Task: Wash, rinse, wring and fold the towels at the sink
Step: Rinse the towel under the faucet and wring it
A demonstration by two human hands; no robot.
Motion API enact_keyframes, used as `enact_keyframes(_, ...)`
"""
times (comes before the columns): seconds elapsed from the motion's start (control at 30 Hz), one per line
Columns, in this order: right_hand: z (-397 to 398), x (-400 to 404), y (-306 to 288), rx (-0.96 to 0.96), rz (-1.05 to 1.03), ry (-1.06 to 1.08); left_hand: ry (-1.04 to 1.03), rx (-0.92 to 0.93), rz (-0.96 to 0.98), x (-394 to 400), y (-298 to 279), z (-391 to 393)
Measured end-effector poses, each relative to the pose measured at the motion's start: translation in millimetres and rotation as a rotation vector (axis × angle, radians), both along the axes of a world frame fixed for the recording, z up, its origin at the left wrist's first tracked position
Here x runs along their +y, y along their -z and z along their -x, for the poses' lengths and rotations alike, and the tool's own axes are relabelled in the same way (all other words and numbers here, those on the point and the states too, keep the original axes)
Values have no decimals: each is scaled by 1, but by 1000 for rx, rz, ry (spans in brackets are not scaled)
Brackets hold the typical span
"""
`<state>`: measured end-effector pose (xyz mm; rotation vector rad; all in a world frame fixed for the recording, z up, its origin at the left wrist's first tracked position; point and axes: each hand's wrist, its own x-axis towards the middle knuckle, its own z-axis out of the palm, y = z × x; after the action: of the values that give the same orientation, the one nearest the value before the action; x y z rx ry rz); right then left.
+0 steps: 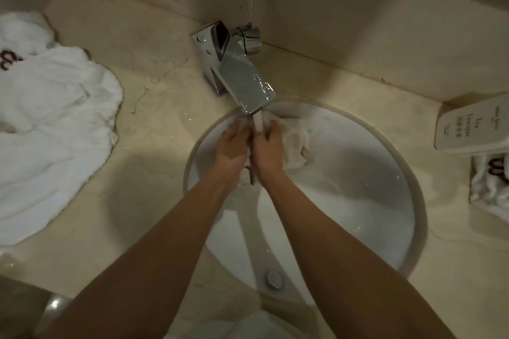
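At the near edge of the sink (413,187) a bit of white cloth (248,327) shows, partly out of view. A little farther in, the drain (274,279) sits in the bottom of the bowl. Two bare arms reach over it to the far side.

The left hand (232,150) and the right hand (268,151) are close together under the tap (242,82). Both have their fingers curled around a small wet towel (293,143). The towel is bunched up at the far edge of the sink, and most of it hangs out to the right of the right hand. Water (258,124) runs down from the tap right between the hands.

This looks like the washing or rinsing step. To do it well, keep the towel under the water and rub one part against another. Then shift the hold so the bunched part on the right gets wet too. Hold it low in the bowl so water does not splash onto the counter (154,124).

A big white pile of towels (52,118) lies at the left edge of the counter. At the right edge are a white pack (468,124) with writing and another towel (490,184) just in front of it.
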<state>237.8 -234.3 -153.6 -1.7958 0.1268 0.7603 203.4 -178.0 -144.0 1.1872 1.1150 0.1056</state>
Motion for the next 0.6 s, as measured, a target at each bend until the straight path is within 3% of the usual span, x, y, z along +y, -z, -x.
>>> enact_keyframes(0.13,2,-11,-14,-67,-22,35,17,106,-20,0,0,-10)
enact_keyframes(0.23,-1,-15,-18,-103,-27,12,-3,66,69,-9,3,-15)
enact_keyframes(0.37,-30,-10,-12,-91,89,207,126,90,-53,-26,-5,-17)
enact_keyframes(0.5,-12,-14,-27,-81,37,-147,9,63,98,-6,5,-16)
enact_keyframes(0.6,-23,-5,-20,-208,187,-66,25,116,-26,-21,0,-13)
